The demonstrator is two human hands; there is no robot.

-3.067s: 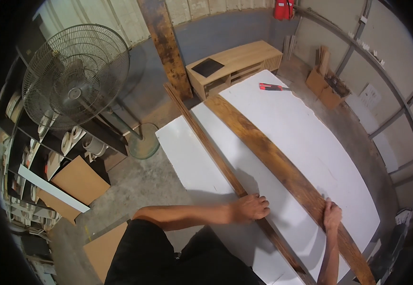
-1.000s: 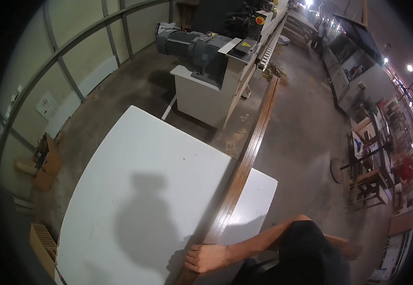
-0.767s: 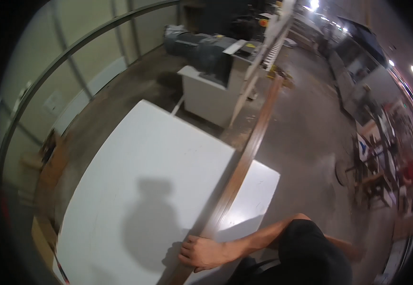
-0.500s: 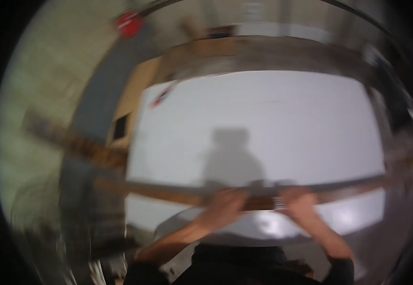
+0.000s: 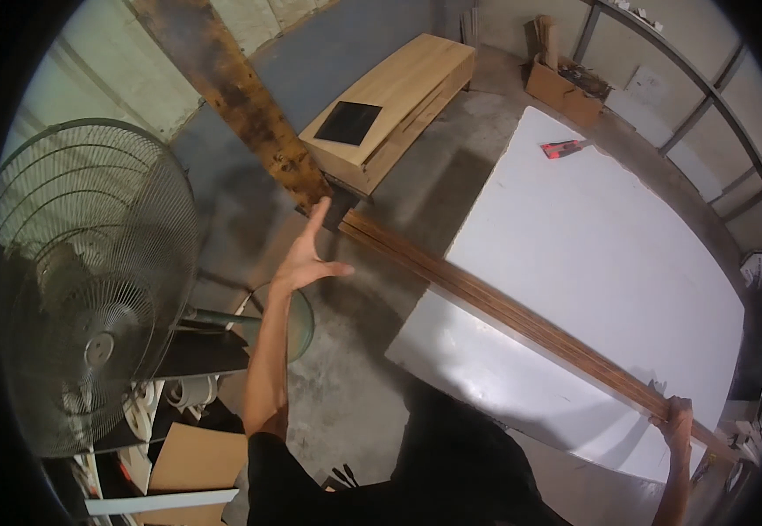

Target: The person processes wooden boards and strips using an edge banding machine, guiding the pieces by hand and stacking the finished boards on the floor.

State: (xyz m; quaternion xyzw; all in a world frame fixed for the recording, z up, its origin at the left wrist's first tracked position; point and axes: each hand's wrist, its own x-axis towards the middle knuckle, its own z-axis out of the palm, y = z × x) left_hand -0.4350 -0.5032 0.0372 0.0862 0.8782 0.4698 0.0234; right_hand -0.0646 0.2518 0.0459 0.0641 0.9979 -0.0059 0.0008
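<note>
A bundle of long brown wood-look strips (image 5: 521, 320) runs slantwise across a large white board (image 5: 591, 237). Its far left end comes close to the foot of a rusty post (image 5: 249, 114). Toward the near right end, my right hand (image 5: 677, 421) is closed around the strips. My left hand (image 5: 306, 259) is raised with thumb and fingers spread, holding nothing; its fingertips appear by the post's foot, just left of the strips' end. Whether they touch the post cannot be told.
A large standing fan (image 5: 96, 289) is at the left, above shelves with a brown cardboard sheet (image 5: 195, 460). Beyond the post stands a light wood cabinet (image 5: 389, 96) with a black square panel (image 5: 348, 123). A red-and-black cutter (image 5: 562, 149) lies on the white board. A cardboard box (image 5: 565, 92) sits behind.
The view has turned left. My left hand has let go of the strips and stretched out toward their left end; my right hand now grips nearer their right end.
</note>
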